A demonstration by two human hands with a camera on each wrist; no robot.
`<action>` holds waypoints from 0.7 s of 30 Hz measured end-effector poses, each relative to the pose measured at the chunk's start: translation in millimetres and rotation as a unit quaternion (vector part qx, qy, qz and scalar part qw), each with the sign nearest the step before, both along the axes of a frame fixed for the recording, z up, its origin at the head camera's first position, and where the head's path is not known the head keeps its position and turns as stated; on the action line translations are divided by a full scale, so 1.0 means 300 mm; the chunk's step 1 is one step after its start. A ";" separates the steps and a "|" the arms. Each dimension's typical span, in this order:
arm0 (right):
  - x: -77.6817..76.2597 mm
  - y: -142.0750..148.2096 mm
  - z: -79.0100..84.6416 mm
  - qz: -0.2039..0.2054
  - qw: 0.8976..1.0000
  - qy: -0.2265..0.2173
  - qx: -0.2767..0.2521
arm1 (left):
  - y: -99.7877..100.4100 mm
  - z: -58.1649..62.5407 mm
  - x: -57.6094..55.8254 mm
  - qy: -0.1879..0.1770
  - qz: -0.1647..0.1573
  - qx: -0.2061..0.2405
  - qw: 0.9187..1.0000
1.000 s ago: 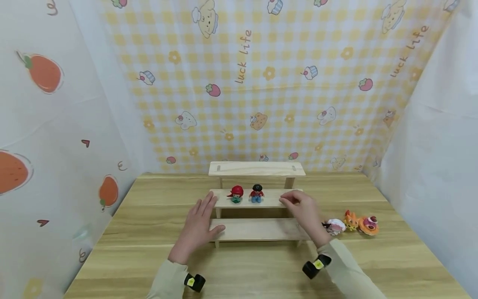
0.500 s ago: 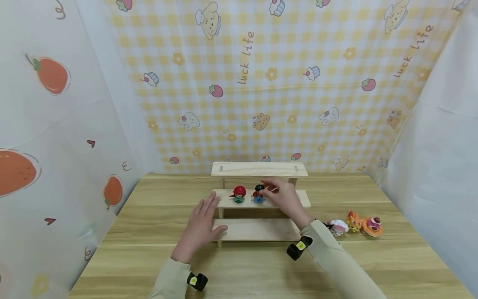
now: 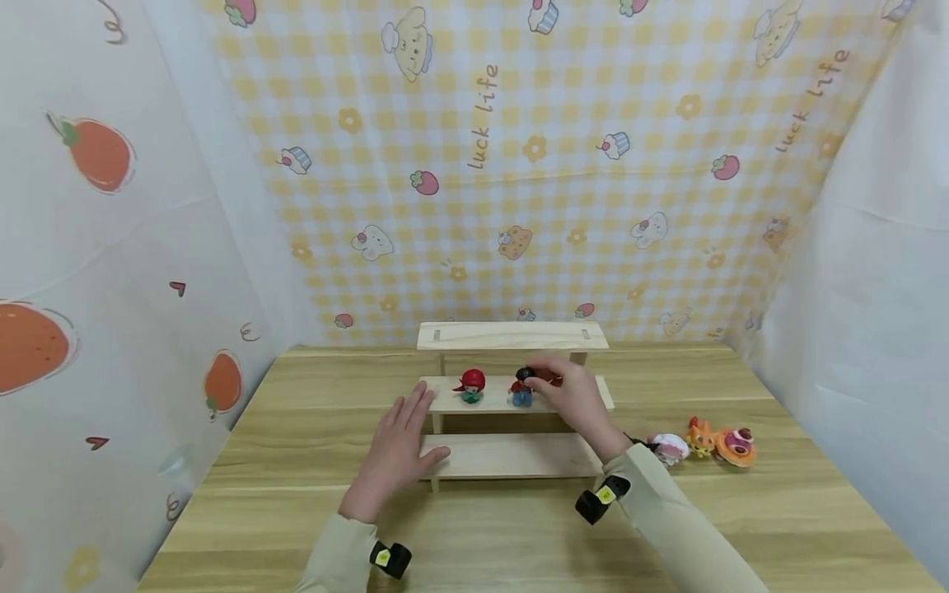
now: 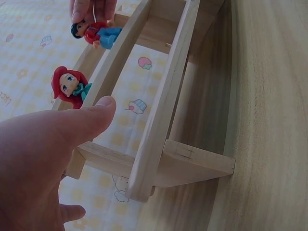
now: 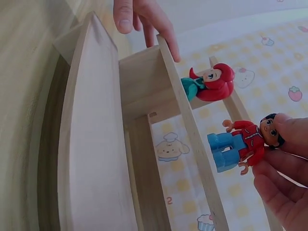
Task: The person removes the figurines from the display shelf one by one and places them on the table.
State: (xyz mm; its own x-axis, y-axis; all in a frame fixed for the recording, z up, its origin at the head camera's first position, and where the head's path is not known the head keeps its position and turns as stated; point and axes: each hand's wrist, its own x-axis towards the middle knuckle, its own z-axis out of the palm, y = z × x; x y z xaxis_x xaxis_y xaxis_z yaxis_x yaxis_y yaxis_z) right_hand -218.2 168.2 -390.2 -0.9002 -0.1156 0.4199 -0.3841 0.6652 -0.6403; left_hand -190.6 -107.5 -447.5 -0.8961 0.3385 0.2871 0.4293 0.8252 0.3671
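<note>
My right hand pinches a toy figure by its dark-haired head, between thumb and fingers. The figure has a red jacket and blue trousers and is upright at the middle tier of a wooden stepped shelf. To its left on that tier stands a red-haired figure with a green lower part, a small space between them. My left hand lies at the shelf's left end, fingers straight and spread, fingertips at the middle tier's edge. In the left wrist view its thumb points toward the shelf boards.
On the table right of the shelf lie several small toys: a white and pink one, an orange and yellow one and an orange, ring-like one. A yellow checked cloth hangs behind the table.
My right hand has moved left from the tier's right end, taken the dark-haired figure by the head, and shifted it slightly right, away from the red-haired one. My left hand stays in place.
</note>
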 end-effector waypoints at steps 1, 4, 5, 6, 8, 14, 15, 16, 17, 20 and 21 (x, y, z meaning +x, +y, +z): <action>0.006 0.007 -0.001 -0.002 1.000 -0.004 -0.004 | -0.001 -0.001 0.001 0.001 0.000 -0.001 1.000; 0.025 0.033 -0.006 -0.010 1.000 -0.005 -0.014 | -0.002 -0.006 0.001 0.004 0.000 -0.001 1.000; 0.031 0.043 -0.008 -0.013 1.000 -0.003 -0.019 | -0.002 -0.007 0.001 0.003 -0.001 -0.001 1.000; 0.038 0.054 -0.011 -0.015 1.000 -0.002 -0.024 | -0.001 -0.008 0.001 0.001 -0.002 -0.001 1.000; 0.049 0.077 -0.016 -0.020 0.999 0.001 -0.028 | 0.000 -0.006 0.001 -0.001 -0.004 0.001 1.000; 0.095 0.150 -0.029 -0.037 0.999 -0.008 -0.030 | 0.000 -0.005 0.002 -0.005 0.002 0.001 1.000; 0.103 0.164 -0.030 -0.040 0.999 -0.010 -0.028 | -0.001 -0.006 0.002 -0.004 0.003 -0.001 1.000; 0.112 0.176 -0.030 -0.044 0.999 -0.012 -0.027 | -0.001 -0.007 0.002 -0.003 0.002 -0.001 1.000; 0.121 0.189 -0.031 -0.048 0.998 -0.012 -0.026 | -0.001 -0.007 0.001 -0.001 0.002 -0.002 1.000; 0.150 0.233 -0.037 -0.066 0.998 -0.004 -0.021 | -0.001 -0.011 0.000 0.001 -0.001 -0.002 1.000; 0.160 0.247 -0.039 -0.075 0.997 0.002 -0.014 | -0.001 -0.013 0.000 0.000 -0.001 -0.003 1.000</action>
State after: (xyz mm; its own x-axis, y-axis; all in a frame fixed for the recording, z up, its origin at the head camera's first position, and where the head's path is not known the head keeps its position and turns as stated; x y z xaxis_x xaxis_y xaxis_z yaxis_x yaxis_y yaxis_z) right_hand -170.2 242.4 -401.9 -0.9044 0.0320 0.4254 -0.2849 0.6968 -0.6582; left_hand -190.7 -107.8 -451.3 -0.8955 0.3410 0.2858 0.4305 0.8267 0.3623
